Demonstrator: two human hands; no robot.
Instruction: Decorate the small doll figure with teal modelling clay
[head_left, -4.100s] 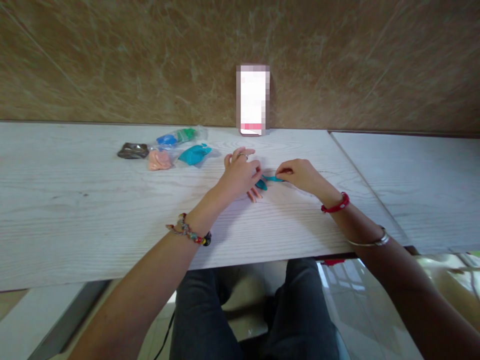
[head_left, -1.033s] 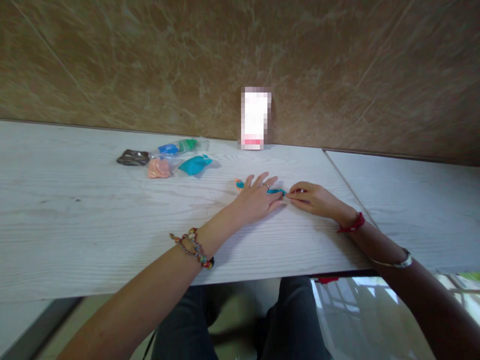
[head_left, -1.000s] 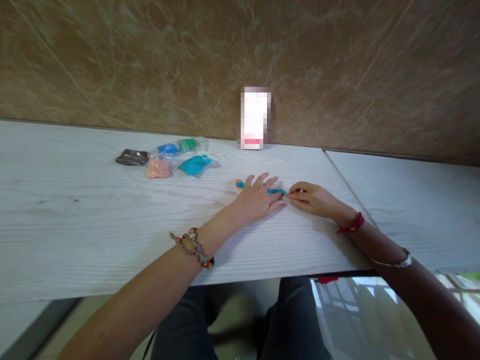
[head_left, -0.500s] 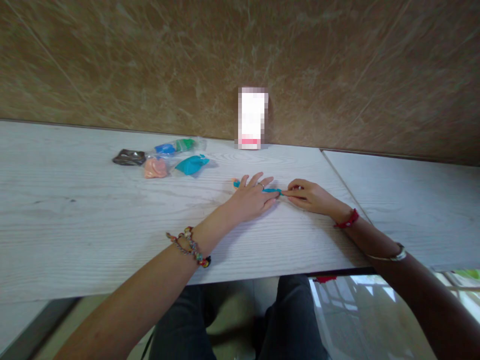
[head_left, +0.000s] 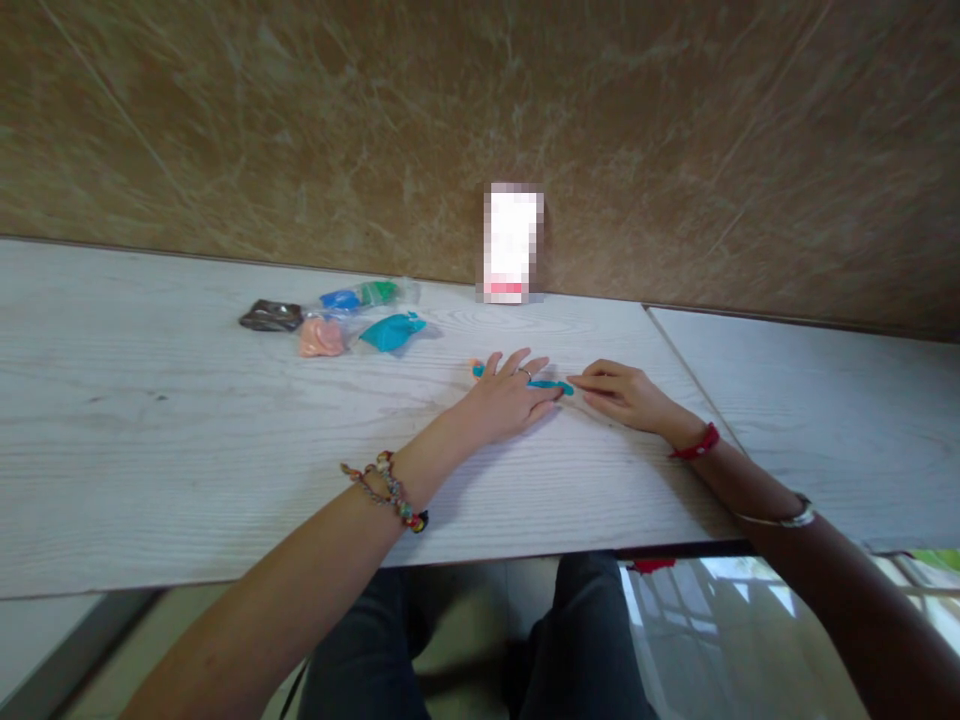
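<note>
A thin strip of turquoise modelling clay (head_left: 551, 385) lies on the white wood-grain table. My left hand (head_left: 510, 400) rests over it with fingers spread and covers its middle; one fingertip presses near the strip's right end. Past that hand's far fingers, a small turquoise and orange bit of clay (head_left: 477, 369) shows; whether it joins the strip is hidden. My right hand (head_left: 622, 393) is just beside the strip's right end, thumb and forefinger slightly apart, with nothing visible between them.
Clear bags of clay lie to the left: black (head_left: 271, 316), peach (head_left: 321, 338), blue (head_left: 340, 299), green (head_left: 379, 292) and turquoise (head_left: 393, 332). A blurred-out upright phone-like rectangle (head_left: 513, 242) leans on the brown marbled wall (head_left: 300, 130). The table's front edge runs above my knees.
My right fingertips have come off the strip's right end and sit slightly to its right. The left hand stays on the clay. The whole view has shifted slightly.
</note>
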